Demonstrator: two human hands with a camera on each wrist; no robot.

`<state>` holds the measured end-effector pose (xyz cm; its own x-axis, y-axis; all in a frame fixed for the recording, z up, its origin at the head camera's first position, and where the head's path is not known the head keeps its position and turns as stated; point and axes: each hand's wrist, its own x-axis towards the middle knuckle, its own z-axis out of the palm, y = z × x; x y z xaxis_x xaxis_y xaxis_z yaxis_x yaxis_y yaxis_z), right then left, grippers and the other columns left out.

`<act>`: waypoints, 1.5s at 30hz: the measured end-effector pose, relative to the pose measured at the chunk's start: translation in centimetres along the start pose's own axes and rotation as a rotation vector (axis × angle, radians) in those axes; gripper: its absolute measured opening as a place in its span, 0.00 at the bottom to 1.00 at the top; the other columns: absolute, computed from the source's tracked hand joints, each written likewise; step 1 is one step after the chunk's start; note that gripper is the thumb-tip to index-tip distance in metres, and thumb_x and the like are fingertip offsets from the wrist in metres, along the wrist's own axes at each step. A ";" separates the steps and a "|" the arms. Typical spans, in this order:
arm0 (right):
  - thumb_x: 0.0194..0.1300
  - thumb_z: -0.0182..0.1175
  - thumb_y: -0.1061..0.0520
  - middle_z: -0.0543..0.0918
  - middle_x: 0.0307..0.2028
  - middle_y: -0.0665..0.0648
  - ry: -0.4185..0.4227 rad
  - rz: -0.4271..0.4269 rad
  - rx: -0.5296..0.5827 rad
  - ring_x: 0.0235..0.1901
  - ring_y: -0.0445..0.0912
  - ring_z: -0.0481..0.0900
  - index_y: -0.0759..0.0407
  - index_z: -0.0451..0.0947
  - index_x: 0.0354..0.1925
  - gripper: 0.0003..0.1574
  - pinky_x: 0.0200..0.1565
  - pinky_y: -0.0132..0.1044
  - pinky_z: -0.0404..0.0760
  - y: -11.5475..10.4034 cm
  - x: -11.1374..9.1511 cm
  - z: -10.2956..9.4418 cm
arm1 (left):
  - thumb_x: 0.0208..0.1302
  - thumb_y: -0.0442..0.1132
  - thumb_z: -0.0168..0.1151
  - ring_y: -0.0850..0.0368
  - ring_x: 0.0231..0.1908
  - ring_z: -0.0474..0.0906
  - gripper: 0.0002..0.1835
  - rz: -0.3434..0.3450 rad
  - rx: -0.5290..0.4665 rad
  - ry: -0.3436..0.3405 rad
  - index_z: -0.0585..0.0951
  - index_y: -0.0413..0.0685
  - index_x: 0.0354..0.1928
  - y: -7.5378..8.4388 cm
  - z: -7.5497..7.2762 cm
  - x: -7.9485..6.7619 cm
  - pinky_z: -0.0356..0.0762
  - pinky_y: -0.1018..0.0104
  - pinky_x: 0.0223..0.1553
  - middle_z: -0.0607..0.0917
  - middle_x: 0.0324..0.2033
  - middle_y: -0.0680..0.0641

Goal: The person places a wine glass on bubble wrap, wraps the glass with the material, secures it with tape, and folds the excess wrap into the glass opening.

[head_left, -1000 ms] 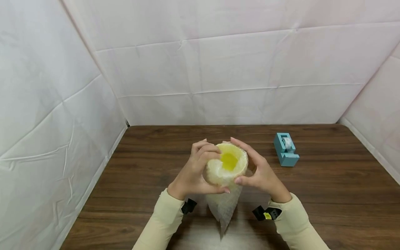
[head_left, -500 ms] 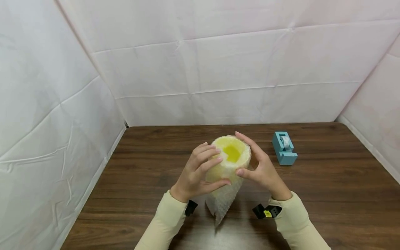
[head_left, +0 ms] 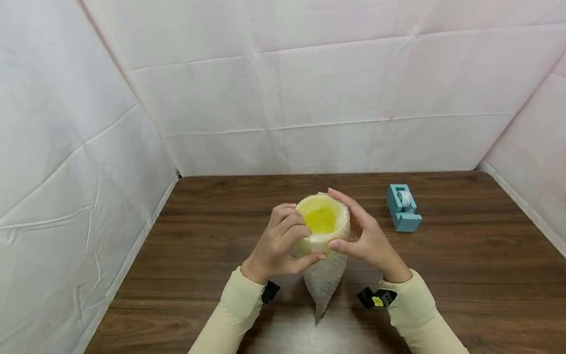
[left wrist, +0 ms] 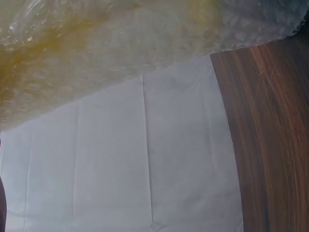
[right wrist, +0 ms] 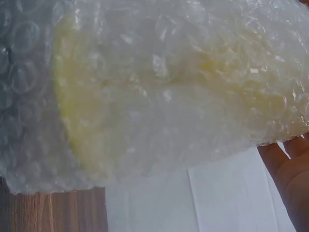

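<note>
A roll of bubble wrap [head_left: 325, 280] surrounds a yellow object, held tilted over the table between both hands in the head view. Its round upper opening faces the camera and shows a bright yellow inside [head_left: 321, 220]; the lower end narrows to a loose point. My left hand [head_left: 283, 241] curls its fingers at the opening's left rim, thumb below. On the right side, my right hand [head_left: 367, 241] grips the rim between thumb and fingers. Through the wrap [right wrist: 145, 121], the right wrist view shows a curved yellow edge. The wrap [left wrist: 145, 43] also fills the top of the left wrist view.
A blue tape dispenser [head_left: 404, 208] with a roll of clear tape stands on the dark wooden table [head_left: 212, 221], right of the hands. White cloth walls [head_left: 327, 88] enclose the table at the back and both sides.
The wrapped bundle has shifted and tilted slightly, its lower tip swinging left and then back right. My left fingers straightened half a second ago and now curl at the rim again.
</note>
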<state>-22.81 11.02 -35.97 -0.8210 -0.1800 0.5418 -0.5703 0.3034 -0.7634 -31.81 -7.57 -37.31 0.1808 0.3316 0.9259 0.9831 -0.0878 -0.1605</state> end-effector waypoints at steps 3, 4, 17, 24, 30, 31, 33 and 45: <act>0.49 0.66 0.67 0.61 0.64 0.60 -0.002 0.007 0.030 0.51 0.50 0.70 0.57 0.49 0.69 0.54 0.43 0.35 0.78 0.2 0.1 0.0 | 0.49 0.50 0.67 0.48 0.43 0.62 0.21 -0.067 -0.051 -0.009 0.71 0.44 0.33 -0.1 0.1 -0.2 0.62 0.50 0.50 0.70 0.34 0.45; 0.49 0.66 0.68 0.61 0.64 0.60 0.001 0.012 0.048 0.51 0.51 0.71 0.57 0.49 0.69 0.54 0.43 0.36 0.78 0.2 0.1 0.0 | 0.47 0.51 0.68 0.47 0.46 0.61 0.23 -0.116 -0.085 -0.018 0.70 0.43 0.36 -0.1 0.2 -0.3 0.62 0.50 0.51 0.69 0.38 0.43; 0.46 0.67 0.72 0.61 0.64 0.56 0.037 0.065 0.033 0.53 0.50 0.71 0.51 0.50 0.69 0.58 0.48 0.36 0.75 0.4 0.3 0.1 | 0.36 0.30 0.75 0.50 0.62 0.58 0.59 -0.817 -0.692 -0.155 0.46 0.46 0.69 0.7 -1.2 0.3 0.56 0.51 0.61 0.59 0.62 0.42; 0.49 0.66 0.69 0.60 0.65 0.53 0.015 0.108 0.037 0.53 0.49 0.70 0.47 0.48 0.69 0.57 0.49 0.36 0.74 0.3 0.4 0.2 | 0.44 0.51 0.70 0.48 0.55 0.65 0.51 -0.802 -0.737 -0.132 0.54 0.40 0.66 0.4 -1.2 0.0 0.66 0.56 0.55 0.63 0.61 0.42; 0.53 0.64 0.67 0.55 0.67 0.49 -0.002 0.156 -0.020 0.61 0.46 0.62 0.42 0.43 0.70 0.58 0.56 0.37 0.68 0.5 0.4 0.1 | 0.45 0.48 0.71 0.46 0.54 0.66 0.50 -0.843 -0.786 -0.056 0.54 0.39 0.66 0.3 -1.5 0.1 0.70 0.60 0.51 0.64 0.60 0.40; 0.54 0.63 0.67 0.56 0.67 0.49 0.001 0.165 -0.038 0.62 0.45 0.62 0.42 0.43 0.70 0.57 0.57 0.37 0.67 0.6 0.4 0.1 | 0.45 0.47 0.71 0.45 0.54 0.66 0.49 -0.851 -0.802 -0.044 0.54 0.40 0.66 0.2 -1.5 0.0 0.71 0.60 0.51 0.64 0.60 0.39; 0.56 0.62 0.66 0.58 0.66 0.49 0.006 0.179 -0.057 0.61 0.45 0.63 0.41 0.45 0.70 0.54 0.56 0.38 0.68 0.7 0.3 0.1 | 0.46 0.44 0.71 0.43 0.54 0.65 0.48 -0.858 -0.837 -0.023 0.55 0.39 0.65 0.0 -1.4 -0.1 0.71 0.59 0.50 0.64 0.59 0.38; 0.61 0.58 0.60 0.64 0.62 0.52 0.073 0.248 -0.036 0.57 0.47 0.67 0.41 0.51 0.67 0.42 0.53 0.40 0.71 1.0 0.4 0.8 | 0.49 0.46 0.70 0.52 0.50 0.70 0.44 -0.947 -0.850 -0.013 0.58 0.55 0.67 -1.0 -0.5 -1.8 0.75 0.58 0.45 0.69 0.56 0.44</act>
<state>-23.76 10.54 -36.82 -0.9306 -0.0285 0.3650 -0.3499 0.3628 -0.8637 -33.15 -8.59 -38.65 -0.5742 0.6031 0.5538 0.4007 -0.3828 0.8324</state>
